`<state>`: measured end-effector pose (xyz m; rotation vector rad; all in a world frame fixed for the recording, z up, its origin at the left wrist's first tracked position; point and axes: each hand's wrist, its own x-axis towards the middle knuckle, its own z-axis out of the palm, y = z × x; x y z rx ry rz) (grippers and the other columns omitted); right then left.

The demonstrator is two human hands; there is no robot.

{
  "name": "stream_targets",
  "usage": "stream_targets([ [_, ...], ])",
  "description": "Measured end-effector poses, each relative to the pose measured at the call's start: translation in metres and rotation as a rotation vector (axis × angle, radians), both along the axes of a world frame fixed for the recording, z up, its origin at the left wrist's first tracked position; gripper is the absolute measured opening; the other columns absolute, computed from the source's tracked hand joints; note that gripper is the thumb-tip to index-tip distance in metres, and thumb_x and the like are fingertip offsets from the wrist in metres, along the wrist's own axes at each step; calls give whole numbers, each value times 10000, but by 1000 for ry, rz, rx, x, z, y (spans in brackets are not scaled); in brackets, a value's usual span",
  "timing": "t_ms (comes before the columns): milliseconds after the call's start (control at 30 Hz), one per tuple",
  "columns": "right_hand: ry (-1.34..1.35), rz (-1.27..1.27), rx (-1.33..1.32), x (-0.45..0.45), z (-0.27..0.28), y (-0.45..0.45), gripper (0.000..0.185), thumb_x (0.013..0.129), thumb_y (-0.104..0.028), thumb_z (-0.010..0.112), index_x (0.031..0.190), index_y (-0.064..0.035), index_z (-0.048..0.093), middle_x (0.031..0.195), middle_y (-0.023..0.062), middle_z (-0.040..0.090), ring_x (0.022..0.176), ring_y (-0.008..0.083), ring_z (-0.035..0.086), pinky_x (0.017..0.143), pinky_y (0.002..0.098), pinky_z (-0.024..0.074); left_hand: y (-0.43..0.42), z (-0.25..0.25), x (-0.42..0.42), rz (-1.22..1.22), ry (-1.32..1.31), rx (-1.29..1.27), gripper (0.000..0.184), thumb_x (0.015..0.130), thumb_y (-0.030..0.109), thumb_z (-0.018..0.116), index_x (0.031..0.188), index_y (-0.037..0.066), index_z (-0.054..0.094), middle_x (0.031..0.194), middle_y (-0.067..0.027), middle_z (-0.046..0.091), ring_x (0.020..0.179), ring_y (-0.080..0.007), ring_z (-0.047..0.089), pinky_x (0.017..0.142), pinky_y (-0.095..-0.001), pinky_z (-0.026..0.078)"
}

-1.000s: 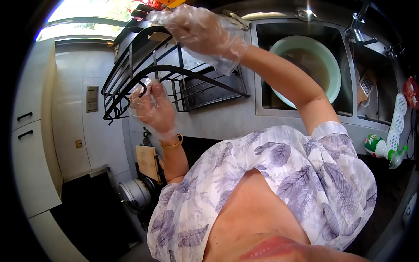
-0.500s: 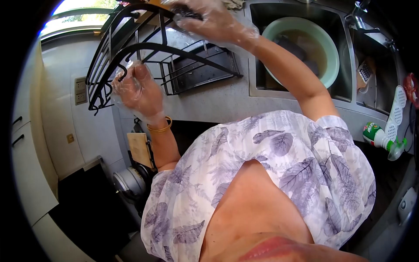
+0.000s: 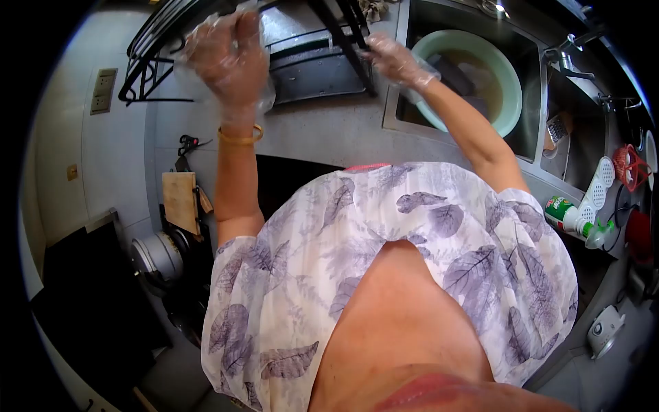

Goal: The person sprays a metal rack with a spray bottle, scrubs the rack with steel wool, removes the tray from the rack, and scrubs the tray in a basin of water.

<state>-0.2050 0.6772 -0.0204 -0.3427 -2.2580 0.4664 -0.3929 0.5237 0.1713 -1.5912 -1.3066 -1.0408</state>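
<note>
A black metal wire rack [image 3: 319, 41] stands tilted at the top of the view, partly cut off by the frame edge. My left hand [image 3: 233, 65], in a clear plastic glove, has its fingers bent round the rack's left part; the exact bar is hidden behind it. At the rack's right end, my right hand [image 3: 397, 60], gloved likewise, closes on a black bar. A dark, wet-looking tray [image 3: 316, 75] lies behind the bars on the grey counter [image 3: 322, 137].
A pale green basin [image 3: 511, 89] with murky water and dark cloth sits in the steel sink [image 3: 405, 103]. Farther right are a tap [image 3: 566, 58], a grater [image 3: 557, 129] and a green spray bottle [image 3: 566, 214]. Scissors [image 3: 189, 144] and a wooden board [image 3: 180, 202] are at left.
My right hand has come down and right, from the rack's top to its right end. The dark item by its fingers no longer shows. My left hand and the rack have shifted upward in view.
</note>
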Motion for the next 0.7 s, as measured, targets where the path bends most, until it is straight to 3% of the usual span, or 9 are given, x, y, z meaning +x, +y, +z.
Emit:
stream_targets([
  [33,33,0,37,4,12,4,238,808,-235,607,923,-29,575,902,148,559,791,302,578,715,371,475,1,8,0,10,81,-9,84,786,171,663,789,90,642,650,-10,553,582,-155,492,566,-285,372],
  [167,307,117,-774,35,126,-30,227,823,-238,603,958,-55,614,861,112,624,719,206,606,644,303,482,-7,10,27,166,-138,-151,102,799,138,618,857,54,619,760,-122,577,711,-263,531,681,-364,412],
  [267,444,378,-880,23,179,-57,304,896,-267,527,1069,-24,585,846,-66,578,691,11,463,612,184,391,4,15,50,-371,-665,61,82,798,116,607,745,59,579,702,-116,547,672,-300,503,634,-390,387],
  [300,420,208,-727,15,200,-74,269,891,-198,521,1094,-28,567,830,-17,589,675,61,504,637,205,419,23,0,28,-161,-424,-4,80,796,120,608,745,64,583,699,-111,549,669,-296,506,625,-389,385],
  [333,413,133,-325,-24,172,-32,263,879,-150,511,1112,-36,555,812,15,582,664,97,521,641,211,428,40,-14,7,37,-177,-22,77,794,125,609,745,70,587,697,-106,551,667,-292,509,617,-388,384],
  [400,292,31,-65,-26,141,-28,271,829,-97,528,1095,-53,553,817,88,580,685,206,551,666,283,457,43,-14,23,-208,-595,-54,78,793,136,610,741,81,590,694,-97,552,671,-288,513,618,-391,385],
  [433,244,-21,65,-26,125,-26,283,804,-71,536,1086,-61,552,820,124,579,696,261,566,679,318,471,42,-15,21,-49,-410,-105,79,789,147,613,735,96,588,681,-87,545,667,-281,513,617,-394,381],
  [533,143,-59,13,4,16,-15,180,785,-144,628,930,-38,614,908,144,608,770,315,594,696,361,478,47,-14,19,145,-126,-49,87,779,177,618,724,129,570,635,-62,511,627,-256,499,595,-391,354],
  [700,-62,-99,-339,60,-20,-7,237,748,-84,637,978,-34,607,935,157,605,877,316,566,760,357,453,55,-22,20,40,-208,-92,118,796,192,592,705,126,555,641,-60,513,644,-254,507,618,-397,344],
])
